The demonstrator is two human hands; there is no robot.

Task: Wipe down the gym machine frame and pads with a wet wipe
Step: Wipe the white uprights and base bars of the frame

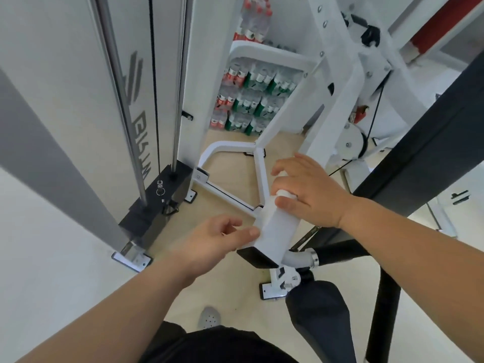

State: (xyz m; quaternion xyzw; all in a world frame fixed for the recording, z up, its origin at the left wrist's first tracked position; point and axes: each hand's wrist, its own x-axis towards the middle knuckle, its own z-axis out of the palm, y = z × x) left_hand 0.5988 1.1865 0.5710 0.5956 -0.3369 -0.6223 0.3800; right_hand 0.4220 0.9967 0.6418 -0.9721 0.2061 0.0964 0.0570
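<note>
A white square frame tube (277,226) of the gym machine ends in a black cap just below my hands. My right hand (307,189) grips a bunched white wet wipe (286,193) and presses it against the tube's upper side. My left hand (222,239) holds the tube's left side, thumb along its edge near the cap. A black seat pad (318,310) hangs below the tube, beside a grey and black handle (311,258).
A weight stack tower (146,100) with chrome guide rods and a black cable stands at the left. White base rails (225,189) cross the beige floor. Packs of bottled water (251,100) are stacked behind. A black post (419,142) slants at the right. My grey shoe (209,317) shows below.
</note>
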